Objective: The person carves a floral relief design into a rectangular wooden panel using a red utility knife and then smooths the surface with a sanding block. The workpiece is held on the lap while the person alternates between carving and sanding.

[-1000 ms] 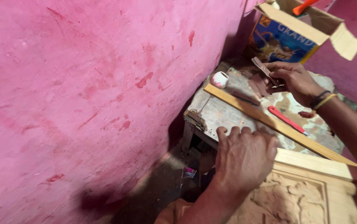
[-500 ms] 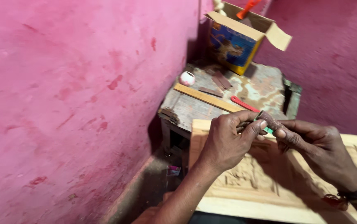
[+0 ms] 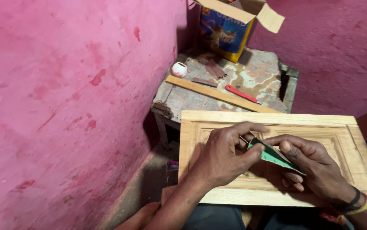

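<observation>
Head view: both hands, the left hand (image 3: 221, 159) and the right hand (image 3: 315, 170), pinch a folded green sheet of sandpaper (image 3: 273, 156) over the pale carved wooden panel (image 3: 345, 140), just before the worn stone-topped counter (image 3: 256, 81). A crisp, tightly pressed fold should reach the carved grooves best.

Woodcarving workshop: carved panel (image 3: 341, 136), worn bench (image 3: 260, 76)

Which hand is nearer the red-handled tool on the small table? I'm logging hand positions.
Right. The right hand lies below the red-handled tool, slightly to its right; the left hand is about as far below but offset left.
</observation>
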